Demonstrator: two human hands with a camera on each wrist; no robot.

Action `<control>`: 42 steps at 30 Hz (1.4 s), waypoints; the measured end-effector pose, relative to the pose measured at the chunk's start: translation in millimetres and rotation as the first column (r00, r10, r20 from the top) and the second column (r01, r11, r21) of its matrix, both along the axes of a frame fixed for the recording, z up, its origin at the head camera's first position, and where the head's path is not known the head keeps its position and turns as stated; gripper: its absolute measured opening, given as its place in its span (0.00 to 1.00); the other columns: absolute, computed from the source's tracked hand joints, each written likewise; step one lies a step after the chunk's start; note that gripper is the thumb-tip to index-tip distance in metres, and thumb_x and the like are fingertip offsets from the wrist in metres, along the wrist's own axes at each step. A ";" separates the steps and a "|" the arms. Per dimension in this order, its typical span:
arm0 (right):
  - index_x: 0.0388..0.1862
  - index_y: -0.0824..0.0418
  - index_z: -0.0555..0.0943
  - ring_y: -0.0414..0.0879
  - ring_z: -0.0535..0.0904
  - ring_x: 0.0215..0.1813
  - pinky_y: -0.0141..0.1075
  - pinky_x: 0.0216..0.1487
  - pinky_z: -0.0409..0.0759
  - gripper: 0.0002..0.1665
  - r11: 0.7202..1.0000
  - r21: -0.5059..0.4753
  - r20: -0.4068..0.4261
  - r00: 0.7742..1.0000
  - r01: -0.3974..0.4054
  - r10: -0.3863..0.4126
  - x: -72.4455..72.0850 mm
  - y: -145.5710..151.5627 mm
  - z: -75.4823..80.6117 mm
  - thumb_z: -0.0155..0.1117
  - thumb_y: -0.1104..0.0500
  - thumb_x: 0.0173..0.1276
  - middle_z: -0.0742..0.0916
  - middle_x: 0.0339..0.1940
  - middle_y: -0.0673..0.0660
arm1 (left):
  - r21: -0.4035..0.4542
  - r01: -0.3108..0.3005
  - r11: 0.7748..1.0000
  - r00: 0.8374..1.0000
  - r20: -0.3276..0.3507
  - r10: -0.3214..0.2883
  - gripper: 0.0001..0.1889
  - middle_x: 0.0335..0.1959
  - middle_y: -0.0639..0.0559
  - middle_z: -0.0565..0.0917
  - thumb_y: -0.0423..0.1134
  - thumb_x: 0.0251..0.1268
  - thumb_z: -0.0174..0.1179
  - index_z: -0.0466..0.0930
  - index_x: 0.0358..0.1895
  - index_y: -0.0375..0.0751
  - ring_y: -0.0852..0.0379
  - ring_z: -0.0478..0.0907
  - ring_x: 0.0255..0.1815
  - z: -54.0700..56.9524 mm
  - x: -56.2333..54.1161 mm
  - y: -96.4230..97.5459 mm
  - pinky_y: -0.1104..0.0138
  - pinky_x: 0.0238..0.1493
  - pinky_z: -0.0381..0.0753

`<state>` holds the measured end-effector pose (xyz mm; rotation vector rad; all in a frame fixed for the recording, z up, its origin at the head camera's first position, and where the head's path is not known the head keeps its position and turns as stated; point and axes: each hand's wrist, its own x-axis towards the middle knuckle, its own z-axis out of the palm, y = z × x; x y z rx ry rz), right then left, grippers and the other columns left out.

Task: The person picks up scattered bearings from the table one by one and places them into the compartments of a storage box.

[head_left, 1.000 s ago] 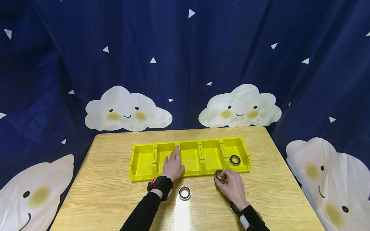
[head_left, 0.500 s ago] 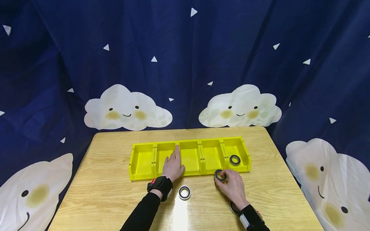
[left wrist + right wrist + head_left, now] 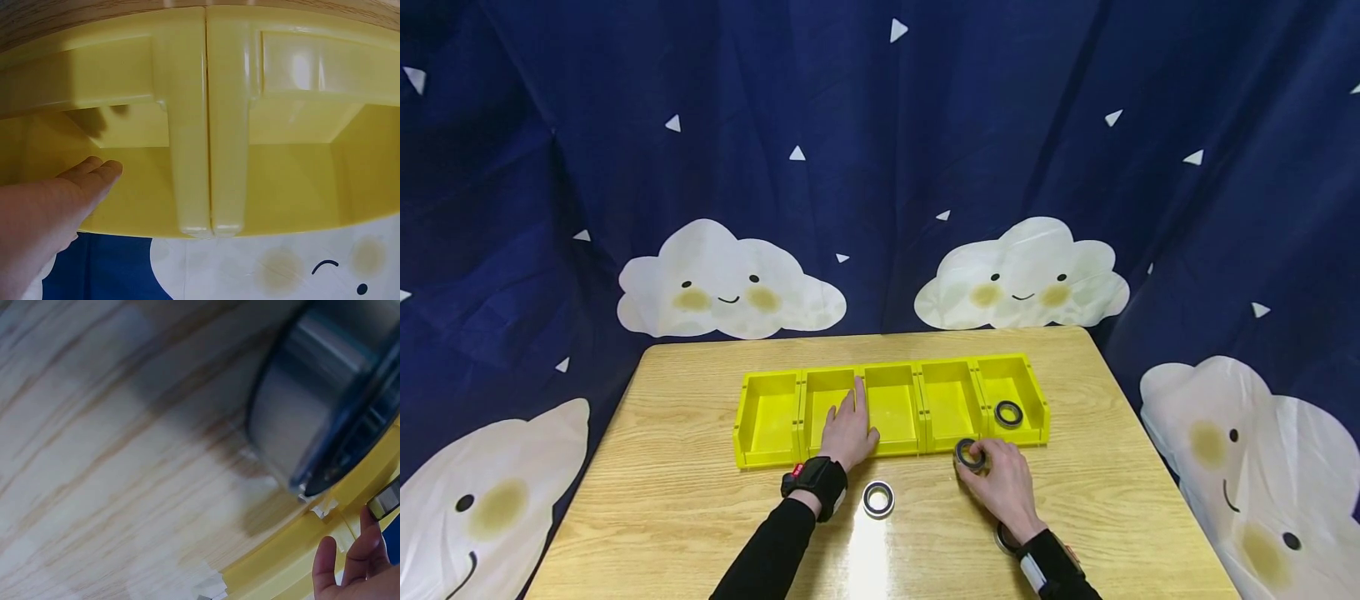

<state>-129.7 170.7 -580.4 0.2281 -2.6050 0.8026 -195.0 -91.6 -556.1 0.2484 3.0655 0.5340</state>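
My left hand point(image 3: 848, 435) lies over the front of a row of yellow bins point(image 3: 767, 460), fingers stretched toward the back along a divider. In the left wrist view its fingers point(image 3: 94, 178) reach over one bin. My right hand point(image 3: 1006, 483) pinches a ball bearing point(image 3: 960, 452) between thumb and fingers, right at the front lip of the bins; the right wrist view shows this bearing point(image 3: 387, 499) too. Another bearing point(image 3: 999, 416) lies inside the rightmost bin. A loose bearing point(image 3: 878, 513) rests on the table between my hands.
One more bearing point(image 3: 1002, 540) sits on the table, partly hidden under my right wrist; it looms large point(image 3: 300, 400) in the right wrist view. The wooden table point(image 3: 647, 500) ends at a dark blue curtain point(image 3: 880, 167) with white clouds, which also hangs along both sides.
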 end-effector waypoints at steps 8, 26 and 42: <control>0.26 0.57 0.79 0.49 0.73 0.33 0.44 0.35 0.69 0.17 1.000 0.003 -0.001 1.000 -0.004 0.004 0.2 -0.3 1.1 0.77 0.52 0.42 0.82 0.28 0.52 | -0.008 0.007 1.000 1.000 -0.020 -0.007 0.49 0.63 0.34 0.65 0.42 0.55 0.61 0.37 0.72 0.33 0.44 0.64 0.63 0.7 -0.2 -0.5 0.48 0.62 0.58; 0.26 0.57 0.79 0.48 0.72 0.32 0.42 0.34 0.68 0.16 1.000 0.005 -0.001 1.000 -0.009 0.009 -2.5 0.0 1.5 0.76 0.52 0.43 0.81 0.28 0.52 | -0.017 0.005 1.000 1.000 -0.010 -0.005 0.48 0.64 0.35 0.65 0.42 0.55 0.60 0.37 0.72 0.33 0.45 0.63 0.64 0.9 -0.2 -0.2 0.47 0.63 0.58; 0.29 0.58 0.81 0.49 0.75 0.34 0.42 0.35 0.71 0.16 1.000 0.005 -0.024 0.999 -0.030 0.030 -10.5 -3.0 8.9 0.75 0.53 0.44 0.82 0.30 0.53 | -0.017 0.000 1.000 1.000 0.011 0.000 0.49 0.66 0.36 0.63 0.43 0.56 0.60 0.35 0.73 0.35 0.46 0.62 0.65 0.5 -1.2 -0.6 0.48 0.64 0.56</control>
